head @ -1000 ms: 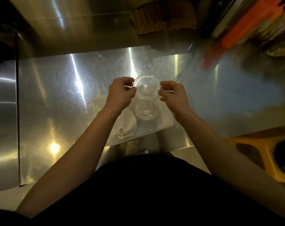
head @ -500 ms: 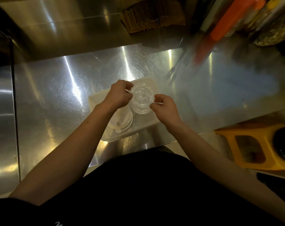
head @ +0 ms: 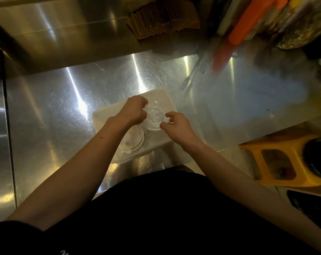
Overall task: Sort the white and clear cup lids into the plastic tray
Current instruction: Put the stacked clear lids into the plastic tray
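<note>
Tray (head: 99,117) was cream-white. Dome lids (head: 154,116) clear, ringed; flat lids (head: 137,140) white. Surface (head: 51,115) brushed silver, swirl-marked. Bin (head: 292,157) yellow. Bottle (head: 248,24) orange.

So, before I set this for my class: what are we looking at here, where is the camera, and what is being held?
There is no machine here: these are a person's two bare hands. The single camera sits on the person's head, looking forward and down. A steel counter holds a pale plastic tray. In the tray, white lids sit nearer the person and a clear lid farther away. The left hand and right hand are at opposite edges of the clear lid; whether the grip is closed on it or just letting go is unclear. A yellow stand sits at the right.
</note>
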The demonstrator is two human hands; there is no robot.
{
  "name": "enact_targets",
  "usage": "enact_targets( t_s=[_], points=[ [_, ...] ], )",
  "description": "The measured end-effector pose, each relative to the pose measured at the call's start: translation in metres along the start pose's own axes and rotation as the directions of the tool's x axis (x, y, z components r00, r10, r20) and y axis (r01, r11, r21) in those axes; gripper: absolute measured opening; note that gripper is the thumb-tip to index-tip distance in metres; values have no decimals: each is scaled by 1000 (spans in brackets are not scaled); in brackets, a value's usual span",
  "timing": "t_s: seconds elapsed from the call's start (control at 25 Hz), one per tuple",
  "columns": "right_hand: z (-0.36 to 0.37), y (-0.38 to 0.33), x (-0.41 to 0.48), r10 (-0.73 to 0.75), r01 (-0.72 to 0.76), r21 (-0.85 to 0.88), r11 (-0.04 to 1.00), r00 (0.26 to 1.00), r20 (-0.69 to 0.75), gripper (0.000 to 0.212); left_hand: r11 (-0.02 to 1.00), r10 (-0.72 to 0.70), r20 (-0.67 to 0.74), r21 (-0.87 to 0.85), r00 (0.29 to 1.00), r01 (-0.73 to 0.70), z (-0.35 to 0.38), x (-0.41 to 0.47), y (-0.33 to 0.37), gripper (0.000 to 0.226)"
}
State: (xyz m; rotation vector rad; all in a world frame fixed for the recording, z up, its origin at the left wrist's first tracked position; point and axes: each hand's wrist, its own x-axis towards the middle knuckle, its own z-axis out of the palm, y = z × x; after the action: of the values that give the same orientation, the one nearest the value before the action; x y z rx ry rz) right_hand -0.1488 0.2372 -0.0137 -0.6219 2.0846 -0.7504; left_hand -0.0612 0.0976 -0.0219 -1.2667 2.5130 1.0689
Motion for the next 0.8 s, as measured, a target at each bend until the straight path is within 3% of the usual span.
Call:
enact_targets(
  t_s=[0.08, 0.28, 0.6, 0.8],
  points=[
    [0, 0, 2, -1, 1, -20, 1000, 1000, 13, 54, 1000, -8, -1, 0, 1000, 8, 2, 0, -5, 25],
    [0, 1, 6, -3, 4, -54, 999, 1000, 28, 54, 1000, -20, 26, -2, 999, 20, 1, -1, -7, 48],
    [-4, -1, 4, -37, 37, -37, 999, 999, -3, 52, 999, 5, 8, -47, 1000, -4, 0, -8, -7, 48],
    [-11, -7, 1, -198, 188, -100, 977, 976, -96, 47, 991, 120, -135, -48, 984, -127, -3, -16, -9, 43]
  ],
)
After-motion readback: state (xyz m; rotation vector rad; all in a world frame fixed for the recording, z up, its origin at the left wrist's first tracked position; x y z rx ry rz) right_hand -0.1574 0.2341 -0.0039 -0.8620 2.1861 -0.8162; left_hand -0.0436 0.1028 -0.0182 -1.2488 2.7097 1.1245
